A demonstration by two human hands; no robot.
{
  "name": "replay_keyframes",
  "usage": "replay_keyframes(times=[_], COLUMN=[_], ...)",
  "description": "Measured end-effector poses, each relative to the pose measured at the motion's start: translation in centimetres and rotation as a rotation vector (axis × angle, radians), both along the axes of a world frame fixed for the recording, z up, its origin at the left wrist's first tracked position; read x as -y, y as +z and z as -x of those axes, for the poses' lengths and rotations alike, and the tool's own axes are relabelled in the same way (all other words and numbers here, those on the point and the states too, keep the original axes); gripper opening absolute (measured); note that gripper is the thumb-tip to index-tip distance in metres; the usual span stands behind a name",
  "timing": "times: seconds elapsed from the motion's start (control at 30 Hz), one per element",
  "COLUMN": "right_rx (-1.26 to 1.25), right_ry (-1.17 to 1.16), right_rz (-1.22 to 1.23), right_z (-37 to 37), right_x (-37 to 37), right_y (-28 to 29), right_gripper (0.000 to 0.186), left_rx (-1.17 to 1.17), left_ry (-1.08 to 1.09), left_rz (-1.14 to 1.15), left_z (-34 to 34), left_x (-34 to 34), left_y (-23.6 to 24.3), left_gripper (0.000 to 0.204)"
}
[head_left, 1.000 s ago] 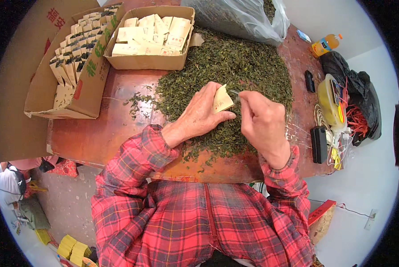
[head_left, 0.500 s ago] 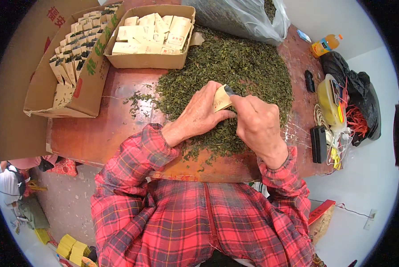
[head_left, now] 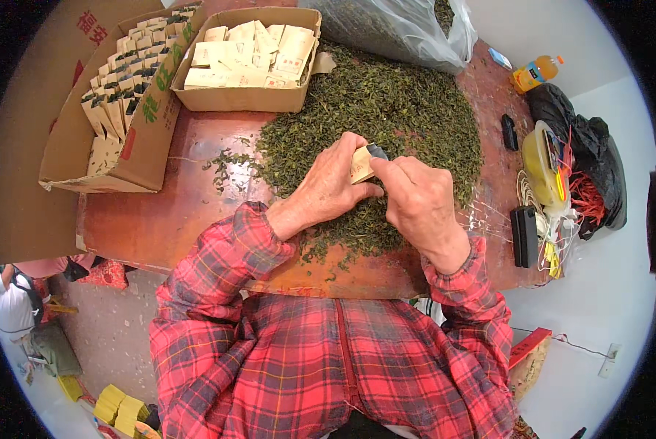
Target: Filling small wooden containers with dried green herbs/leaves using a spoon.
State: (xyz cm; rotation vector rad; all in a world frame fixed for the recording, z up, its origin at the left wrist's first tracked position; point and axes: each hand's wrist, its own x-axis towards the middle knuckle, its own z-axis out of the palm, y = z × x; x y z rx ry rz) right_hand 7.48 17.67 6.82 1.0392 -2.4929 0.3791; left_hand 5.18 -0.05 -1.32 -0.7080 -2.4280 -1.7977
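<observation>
A small tan paper packet [head_left: 360,167] is held upright over the leaf pile in my left hand [head_left: 321,183], its fingers behind and thumb below. From the packet's mouth sticks a dark inner lining [head_left: 376,151]. My right hand [head_left: 424,208] is closed, thumb and forefinger pressed against the packet's right edge by that lining. Its curled fingers hide what else may be in them. Under both hands spreads a wide heap of dry, dark green leaves [head_left: 394,95], like loose tea.
Upright filled packets crowd a tall carton [head_left: 141,146] at the far left. Flat packets lie in a smaller cardboard box [head_left: 244,101] beside it. A clear plastic bag [head_left: 394,33] stands behind the heap. To the right are an orange drink bottle [head_left: 536,74], a yellow tub [head_left: 536,168] and a black bag [head_left: 606,157].
The packet's mouth has tipped slightly rightward, and more of its dark lining shows. My right hand has shifted a little left against the packet. My left hand keeps its hold.
</observation>
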Motion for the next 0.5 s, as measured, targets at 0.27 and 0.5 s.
replay_keyframes(times=[0.27, 0.5], right_rx=[-0.005, -0.034], right_ry=[-0.001, 0.023], right_rz=[-0.038, -0.009], right_z=[0.4, 0.6], right_x=[0.0, -0.2], right_y=[-0.5, -0.2], right_gripper=[0.029, 0.023], left_rx=[-0.022, -0.024], left_ry=[0.004, 0.023], left_rz=[0.014, 0.027], left_z=[0.1, 0.1], left_x=[0.1, 0.2], left_y=[-0.3, -0.2], left_gripper=[0.063, 0.063])
